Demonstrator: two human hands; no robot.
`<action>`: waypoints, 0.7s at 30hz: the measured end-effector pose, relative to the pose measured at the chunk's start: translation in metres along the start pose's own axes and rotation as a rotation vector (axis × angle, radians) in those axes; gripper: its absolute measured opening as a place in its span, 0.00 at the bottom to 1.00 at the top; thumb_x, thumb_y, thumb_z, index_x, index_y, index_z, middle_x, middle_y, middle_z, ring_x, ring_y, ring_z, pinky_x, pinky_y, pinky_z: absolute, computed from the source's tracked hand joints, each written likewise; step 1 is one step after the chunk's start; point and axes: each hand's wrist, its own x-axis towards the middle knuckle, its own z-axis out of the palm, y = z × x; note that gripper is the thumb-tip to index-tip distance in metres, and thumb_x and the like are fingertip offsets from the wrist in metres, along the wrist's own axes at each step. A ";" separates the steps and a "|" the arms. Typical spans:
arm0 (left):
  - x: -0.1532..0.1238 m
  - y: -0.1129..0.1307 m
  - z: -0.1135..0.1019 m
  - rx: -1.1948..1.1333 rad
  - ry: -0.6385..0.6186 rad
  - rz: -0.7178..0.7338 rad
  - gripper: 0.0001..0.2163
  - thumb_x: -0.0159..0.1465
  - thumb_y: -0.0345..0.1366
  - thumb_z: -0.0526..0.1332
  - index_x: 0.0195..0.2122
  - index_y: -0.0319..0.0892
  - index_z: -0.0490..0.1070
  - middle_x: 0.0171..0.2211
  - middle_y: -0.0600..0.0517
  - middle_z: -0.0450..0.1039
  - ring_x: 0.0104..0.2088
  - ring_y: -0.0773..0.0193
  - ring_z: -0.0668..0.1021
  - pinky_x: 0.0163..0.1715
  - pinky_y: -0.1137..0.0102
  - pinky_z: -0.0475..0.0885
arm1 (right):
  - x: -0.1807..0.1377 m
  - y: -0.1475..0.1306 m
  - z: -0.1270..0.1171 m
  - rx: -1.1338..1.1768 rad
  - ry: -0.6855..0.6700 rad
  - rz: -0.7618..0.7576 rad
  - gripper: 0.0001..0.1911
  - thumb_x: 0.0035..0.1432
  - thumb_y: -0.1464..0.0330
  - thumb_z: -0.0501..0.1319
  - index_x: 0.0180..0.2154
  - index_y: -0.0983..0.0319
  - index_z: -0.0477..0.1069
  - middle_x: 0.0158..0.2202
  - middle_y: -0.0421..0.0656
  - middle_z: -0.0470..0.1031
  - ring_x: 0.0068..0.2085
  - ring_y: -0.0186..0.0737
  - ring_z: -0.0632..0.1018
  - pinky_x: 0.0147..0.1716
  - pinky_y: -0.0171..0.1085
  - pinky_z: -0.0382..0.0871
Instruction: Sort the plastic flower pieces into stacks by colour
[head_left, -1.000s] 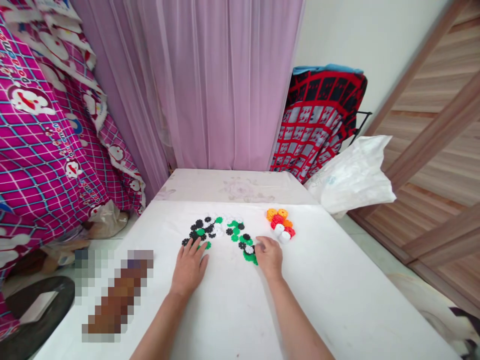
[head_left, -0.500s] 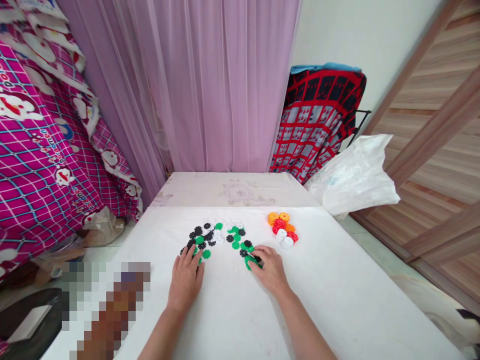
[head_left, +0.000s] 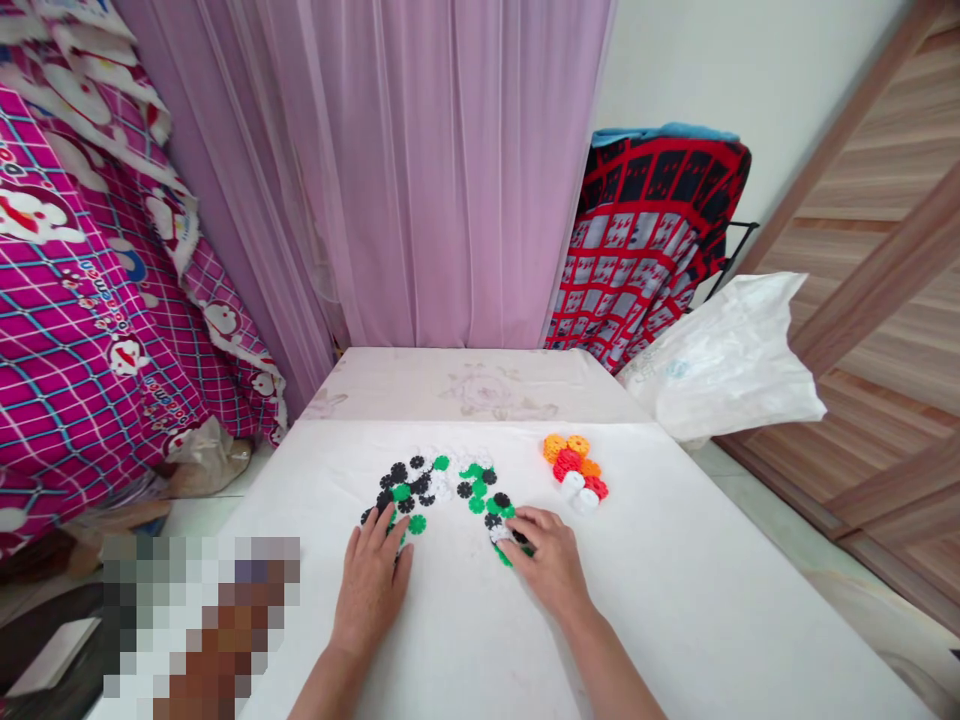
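Loose notched plastic discs in black, green and white lie on the white tabletop in a curved spread. My left hand rests at the spread's left end, fingers stretched out and touching black and green discs such as the green disc. Over the right end is my right hand, its thumb and index finger apart with black, green and white discs around and under them. A white disc shows just beside those fingertips. Farther up that side sit a green disc and a black disc.
Right of the spread lie orange discs, red discs and white discs in small stacks. A white plastic bag stands past the table's right edge. A purple curtain hangs behind the table.
My right hand has shifted slightly toward me, and a white disc now shows by its fingertips among the green and black ones. My left hand stays at the left discs. The view has tilted slightly.
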 end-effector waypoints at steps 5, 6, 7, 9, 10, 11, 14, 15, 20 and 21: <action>-0.001 -0.001 0.001 0.005 0.013 0.014 0.19 0.67 0.37 0.51 0.57 0.49 0.70 0.63 0.49 0.64 0.65 0.51 0.64 0.61 0.49 0.61 | -0.002 0.000 0.000 -0.030 -0.010 -0.019 0.07 0.56 0.62 0.65 0.38 0.50 0.79 0.45 0.40 0.78 0.46 0.44 0.76 0.44 0.43 0.66; -0.002 -0.001 0.001 0.008 0.012 0.014 0.19 0.67 0.37 0.51 0.57 0.49 0.70 0.64 0.49 0.64 0.65 0.51 0.64 0.61 0.49 0.61 | -0.002 0.000 -0.001 -0.034 -0.010 -0.022 0.08 0.56 0.62 0.64 0.39 0.50 0.79 0.45 0.41 0.77 0.46 0.44 0.75 0.44 0.43 0.65; -0.002 -0.001 0.001 0.012 0.009 0.014 0.19 0.68 0.37 0.50 0.57 0.50 0.70 0.64 0.49 0.64 0.65 0.51 0.64 0.61 0.49 0.61 | -0.002 -0.001 -0.001 -0.039 -0.010 -0.026 0.09 0.56 0.61 0.64 0.40 0.51 0.79 0.46 0.41 0.77 0.46 0.45 0.75 0.44 0.43 0.65; -0.002 0.000 0.000 0.023 0.002 0.015 0.19 0.68 0.36 0.50 0.58 0.50 0.69 0.64 0.49 0.64 0.65 0.51 0.64 0.61 0.49 0.61 | -0.002 -0.001 -0.001 -0.054 -0.013 -0.036 0.11 0.56 0.61 0.65 0.42 0.51 0.78 0.47 0.41 0.77 0.47 0.45 0.75 0.44 0.43 0.64; -0.001 0.001 0.000 0.030 0.000 0.017 0.19 0.68 0.37 0.50 0.58 0.51 0.69 0.64 0.49 0.64 0.65 0.51 0.64 0.61 0.49 0.62 | -0.002 -0.002 -0.001 -0.062 -0.016 -0.040 0.11 0.55 0.61 0.65 0.42 0.50 0.78 0.47 0.41 0.77 0.47 0.45 0.75 0.44 0.43 0.64; -0.001 0.002 0.000 0.037 -0.001 0.021 0.19 0.68 0.37 0.50 0.59 0.51 0.69 0.64 0.49 0.63 0.65 0.51 0.63 0.61 0.49 0.62 | -0.002 -0.003 -0.001 -0.069 -0.021 -0.040 0.10 0.55 0.61 0.65 0.41 0.50 0.78 0.47 0.41 0.77 0.47 0.45 0.75 0.44 0.43 0.63; -0.001 0.005 -0.002 0.057 0.002 0.048 0.19 0.68 0.39 0.51 0.59 0.52 0.68 0.65 0.47 0.62 0.65 0.49 0.62 0.61 0.48 0.61 | 0.000 -0.005 0.002 -0.080 -0.026 -0.022 0.08 0.55 0.64 0.64 0.39 0.52 0.78 0.47 0.41 0.77 0.47 0.45 0.74 0.44 0.43 0.62; -0.001 0.006 -0.002 0.062 0.002 0.061 0.19 0.68 0.39 0.52 0.58 0.53 0.69 0.65 0.47 0.61 0.65 0.48 0.62 0.61 0.47 0.60 | 0.001 -0.006 0.002 -0.081 -0.024 -0.016 0.08 0.55 0.65 0.64 0.38 0.52 0.78 0.47 0.41 0.77 0.47 0.44 0.74 0.44 0.43 0.62; 0.001 0.011 -0.004 0.086 -0.004 0.103 0.19 0.67 0.43 0.53 0.58 0.56 0.69 0.66 0.46 0.59 0.65 0.45 0.61 0.62 0.44 0.57 | 0.003 -0.010 0.003 -0.083 -0.009 -0.033 0.07 0.55 0.65 0.63 0.37 0.55 0.77 0.46 0.42 0.77 0.46 0.44 0.74 0.45 0.42 0.61; 0.001 0.012 -0.004 0.089 -0.007 0.104 0.19 0.67 0.44 0.53 0.59 0.55 0.68 0.66 0.46 0.59 0.65 0.45 0.61 0.62 0.44 0.57 | 0.003 -0.011 0.002 -0.086 -0.008 -0.040 0.07 0.55 0.65 0.63 0.37 0.55 0.77 0.46 0.42 0.77 0.46 0.44 0.74 0.45 0.42 0.61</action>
